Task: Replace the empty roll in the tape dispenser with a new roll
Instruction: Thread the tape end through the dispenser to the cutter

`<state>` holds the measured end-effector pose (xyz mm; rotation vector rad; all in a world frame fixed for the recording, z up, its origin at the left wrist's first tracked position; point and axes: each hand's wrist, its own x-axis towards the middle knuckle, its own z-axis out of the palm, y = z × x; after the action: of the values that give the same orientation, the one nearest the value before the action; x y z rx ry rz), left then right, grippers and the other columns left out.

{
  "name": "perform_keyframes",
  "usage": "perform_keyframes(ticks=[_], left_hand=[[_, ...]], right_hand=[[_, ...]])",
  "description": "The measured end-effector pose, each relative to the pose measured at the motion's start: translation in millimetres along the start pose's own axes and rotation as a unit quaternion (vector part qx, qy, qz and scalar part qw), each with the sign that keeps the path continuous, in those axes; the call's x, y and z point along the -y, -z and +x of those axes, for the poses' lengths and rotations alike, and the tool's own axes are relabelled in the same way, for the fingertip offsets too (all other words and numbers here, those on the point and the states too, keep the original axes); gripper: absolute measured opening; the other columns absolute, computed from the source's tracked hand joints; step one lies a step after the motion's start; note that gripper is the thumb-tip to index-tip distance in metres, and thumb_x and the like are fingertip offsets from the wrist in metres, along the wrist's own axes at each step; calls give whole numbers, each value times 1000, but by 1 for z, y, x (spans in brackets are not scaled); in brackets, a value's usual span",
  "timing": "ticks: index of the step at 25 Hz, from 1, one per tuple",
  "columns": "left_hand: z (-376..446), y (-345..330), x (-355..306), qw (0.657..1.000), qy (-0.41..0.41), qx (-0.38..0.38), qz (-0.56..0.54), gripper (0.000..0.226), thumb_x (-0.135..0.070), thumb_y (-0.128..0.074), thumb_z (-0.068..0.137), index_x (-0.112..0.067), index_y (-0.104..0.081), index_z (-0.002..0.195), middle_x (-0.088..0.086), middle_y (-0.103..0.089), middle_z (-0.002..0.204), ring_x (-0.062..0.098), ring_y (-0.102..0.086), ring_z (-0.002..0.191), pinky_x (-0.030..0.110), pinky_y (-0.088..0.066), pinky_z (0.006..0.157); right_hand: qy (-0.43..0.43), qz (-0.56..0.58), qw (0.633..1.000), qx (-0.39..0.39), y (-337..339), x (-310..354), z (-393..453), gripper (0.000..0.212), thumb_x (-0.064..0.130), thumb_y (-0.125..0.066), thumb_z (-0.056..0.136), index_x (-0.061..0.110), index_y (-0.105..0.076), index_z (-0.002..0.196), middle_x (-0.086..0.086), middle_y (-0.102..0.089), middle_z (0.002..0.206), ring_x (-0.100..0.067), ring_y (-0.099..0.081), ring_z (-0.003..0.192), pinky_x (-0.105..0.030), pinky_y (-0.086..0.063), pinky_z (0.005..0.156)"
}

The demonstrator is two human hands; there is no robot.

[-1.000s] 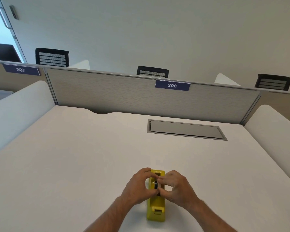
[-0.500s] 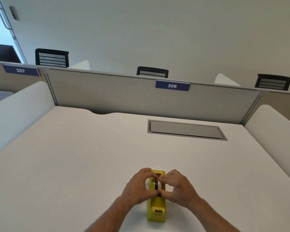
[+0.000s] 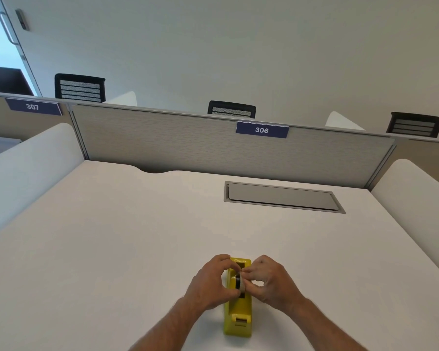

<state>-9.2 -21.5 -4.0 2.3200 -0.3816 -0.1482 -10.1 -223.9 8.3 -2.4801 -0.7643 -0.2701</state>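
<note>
boxy glossy yellow tape dispenser [image 3: 237,314], round roll [image 3: 239,283] between hands

Tape dispenser [image 3: 237,312] glossy yellow plastic; desk [image 3: 112,236] smooth matt white; partition [image 3: 188,145] woven cloth.

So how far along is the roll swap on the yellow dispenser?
Early or midway; hard to say which. The yellow dispenser sits on the desk. In hand: the left hand and right hand both pinch a roll at its cradle. Whether that roll is the empty one or the new one cannot be told; no other roll is visible. Seating and threading remain.
</note>
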Motion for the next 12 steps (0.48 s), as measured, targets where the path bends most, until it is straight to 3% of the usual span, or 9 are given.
perform_keyframes(ticks=[3, 8, 12], left_hand=[[0, 0, -1, 1000, 2, 2, 5, 51, -49, -77, 66, -44, -59, 113, -18, -43, 141, 1, -43, 125, 25, -43, 99], [0, 2, -1, 1000, -8, -5, -2, 48, -51, -76, 65, -42, -61, 111, -19, -47, 134, -3, -44, 118, 21, -42, 95], [0, 3, -1, 1000, -7, -5, 7, 48, -54, -74, 65, -43, -60, 110, -22, -46, 131, -6, -42, 114, 19, -40, 93]], right_hand=[[-6, 17, 1000, 1, 1, -2, 4, 10, 24, -74, 82, 25, -79, 90, 16, -77, 87, -9, -58, 84, -26, -54, 65], [-20, 19, 1000, 10, 0, -3, 2, 17, 36, -72, 78, 29, -74, 93, 22, -73, 92, -5, -55, 91, -25, -55, 60], [-9, 12, 1000, 6, -3, -1, 1, 13, 35, -71, 80, 29, -75, 91, 23, -73, 90, -6, -54, 87, -21, -51, 65]])
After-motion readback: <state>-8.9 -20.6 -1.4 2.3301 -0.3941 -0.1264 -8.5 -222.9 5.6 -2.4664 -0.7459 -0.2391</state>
